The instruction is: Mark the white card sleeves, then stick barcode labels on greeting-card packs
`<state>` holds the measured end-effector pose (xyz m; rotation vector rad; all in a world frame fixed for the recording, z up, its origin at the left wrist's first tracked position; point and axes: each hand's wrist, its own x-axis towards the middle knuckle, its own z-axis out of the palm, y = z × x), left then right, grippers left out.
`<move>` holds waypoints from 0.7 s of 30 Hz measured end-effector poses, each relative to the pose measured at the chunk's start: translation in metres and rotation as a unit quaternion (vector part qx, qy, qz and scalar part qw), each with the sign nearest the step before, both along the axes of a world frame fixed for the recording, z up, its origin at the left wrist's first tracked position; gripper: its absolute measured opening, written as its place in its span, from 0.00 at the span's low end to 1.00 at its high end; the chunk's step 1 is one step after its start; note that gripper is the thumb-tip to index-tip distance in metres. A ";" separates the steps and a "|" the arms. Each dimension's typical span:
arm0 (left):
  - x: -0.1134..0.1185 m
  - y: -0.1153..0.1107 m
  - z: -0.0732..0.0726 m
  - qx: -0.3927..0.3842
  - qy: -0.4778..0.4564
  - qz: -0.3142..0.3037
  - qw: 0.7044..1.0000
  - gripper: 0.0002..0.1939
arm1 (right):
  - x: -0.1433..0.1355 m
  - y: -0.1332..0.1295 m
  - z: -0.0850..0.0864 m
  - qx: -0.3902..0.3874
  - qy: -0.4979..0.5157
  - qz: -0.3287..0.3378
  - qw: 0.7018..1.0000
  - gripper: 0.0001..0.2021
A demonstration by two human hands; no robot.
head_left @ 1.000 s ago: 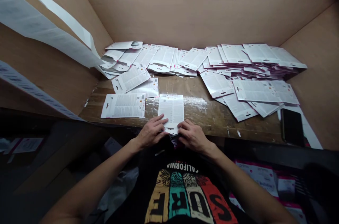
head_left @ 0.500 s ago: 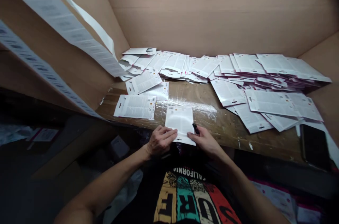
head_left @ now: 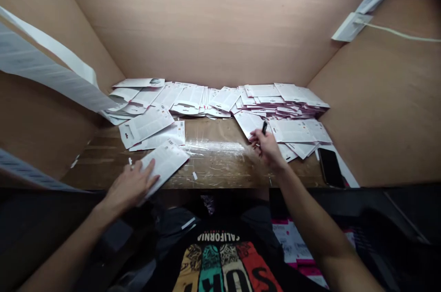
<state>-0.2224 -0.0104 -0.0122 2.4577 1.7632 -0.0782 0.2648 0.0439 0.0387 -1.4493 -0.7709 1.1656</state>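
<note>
My left hand lies with spread fingers on top of a white printed packet at the front left of the table. The packet lies slanted, its near end reaching past the table edge under my hand. My right hand is closed around a slim black pen-like tool, whose exact kind I cannot make out. It hovers by a white packet at the front of the right pile; whether its fingertips touch that packet is unclear. Two more packets overlap just beyond my left hand.
Piled white packets run along the back cardboard wall. A black phone rests at the front right. Label strips hang on the left. Small white scraps dot the brown tabletop.
My hands have moved apart from the packet they held together at the front middle. The left now rests on a packet at the left; the right has reached rightward with the black tool. The view turned right.
</note>
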 end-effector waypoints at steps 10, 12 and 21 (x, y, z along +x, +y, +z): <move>0.171 0.030 -0.016 0.053 -0.114 -0.121 0.985 0.28 | -0.057 -0.054 -0.057 -0.024 0.113 0.125 0.985 0.31; 0.189 0.031 -0.018 0.065 -0.113 -0.068 0.989 0.30 | -0.056 -0.056 -0.060 -0.007 0.051 0.139 0.989 0.28; 0.207 0.027 -0.017 0.082 -0.098 -0.048 0.991 0.26 | -0.049 -0.069 -0.081 -0.021 -0.027 0.113 0.993 0.24</move>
